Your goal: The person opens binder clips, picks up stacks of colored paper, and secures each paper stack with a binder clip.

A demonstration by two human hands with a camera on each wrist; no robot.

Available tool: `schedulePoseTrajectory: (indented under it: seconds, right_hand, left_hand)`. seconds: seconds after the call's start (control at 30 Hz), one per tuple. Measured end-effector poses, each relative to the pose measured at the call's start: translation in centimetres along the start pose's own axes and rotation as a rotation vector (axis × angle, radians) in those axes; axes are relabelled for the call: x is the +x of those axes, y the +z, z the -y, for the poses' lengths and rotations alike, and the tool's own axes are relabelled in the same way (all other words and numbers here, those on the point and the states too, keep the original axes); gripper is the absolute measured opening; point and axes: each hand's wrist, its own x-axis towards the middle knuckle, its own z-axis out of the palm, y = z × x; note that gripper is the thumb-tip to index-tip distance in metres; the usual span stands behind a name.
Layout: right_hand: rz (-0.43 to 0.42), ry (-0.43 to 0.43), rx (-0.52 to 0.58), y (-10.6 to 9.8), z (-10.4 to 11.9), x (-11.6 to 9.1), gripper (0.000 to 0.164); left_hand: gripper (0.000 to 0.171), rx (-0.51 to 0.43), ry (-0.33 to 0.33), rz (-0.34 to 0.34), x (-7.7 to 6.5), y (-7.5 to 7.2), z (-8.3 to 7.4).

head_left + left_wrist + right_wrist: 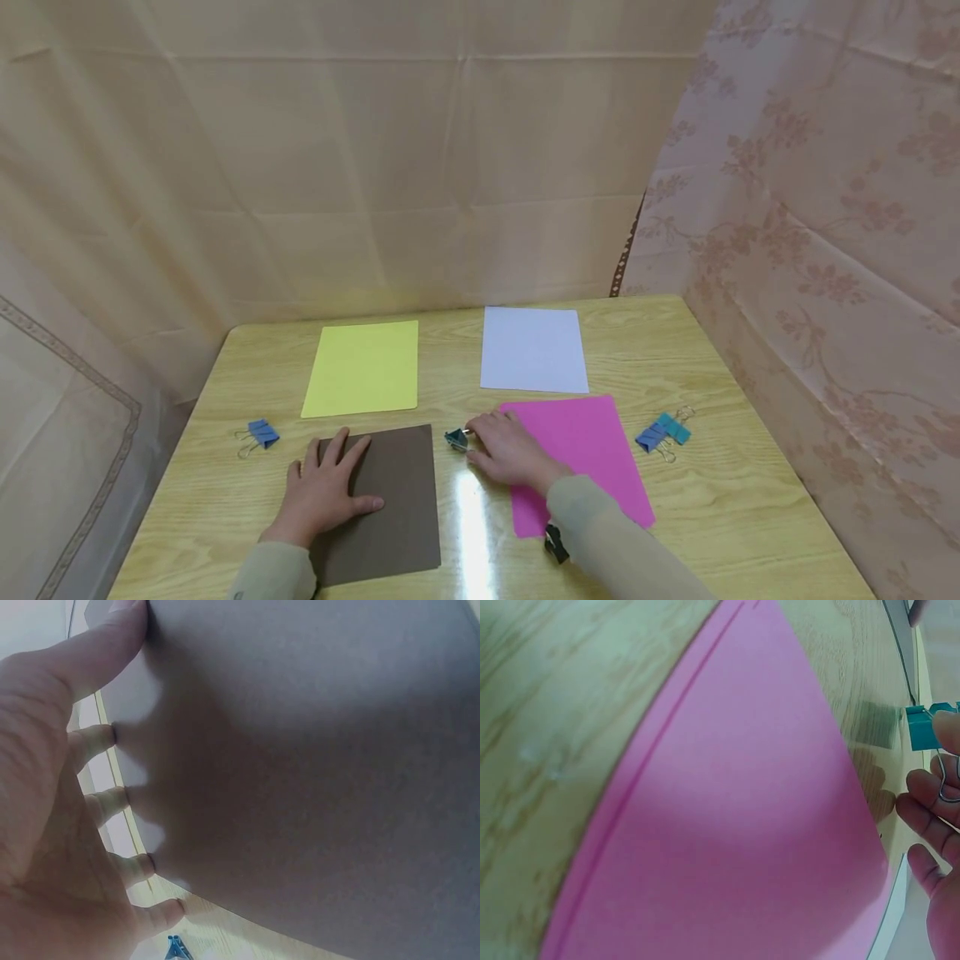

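My left hand (322, 492) lies with fingers spread on the left part of a dark brown square sheet (401, 508). In the left wrist view its fingertips touch the sheet along one edge. My right hand (513, 450) pinches a teal binder clip (454, 439) by its wire handles, just right of the brown sheet's upper right corner. The right wrist view shows the thumb over the clip's body (924, 729), with a wire handle by the fingers. Beneath the right hand and forearm lie pink sheets (570, 433), slightly offset from each other.
A yellow sheet (363, 367) and a white sheet (532, 348) lie at the back of the wooden table (750, 500). One blue binder clip (264, 433) is at left; a blue clip (651, 437) and a teal clip (677, 428) sit at right. A black clip (555, 543) is by the pink sheets' near edge.
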Motion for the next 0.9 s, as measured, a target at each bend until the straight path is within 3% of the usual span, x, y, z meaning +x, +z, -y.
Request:
schedulePoseTrajectory:
  seconds: [0.37,0.63,0.9]
  right_hand:
    - [-0.061,-0.034,0.01,-0.07,-0.09,-0.16,0.034]
    - [-0.102,-0.046,0.017,-0.21,-0.25,-0.36,0.033]
    - [-0.133,-0.068,-0.002,-0.45,-0.62,-0.65,0.031]
  left_hand:
    - [0.103,0.014,0.015,-0.01,0.09,0.28,0.4]
    - [0.096,0.015,0.047,-0.131,-0.24,-0.19,0.57]
    - [0.101,-0.004,-0.002,-0.15,-0.35,-0.47,0.8]
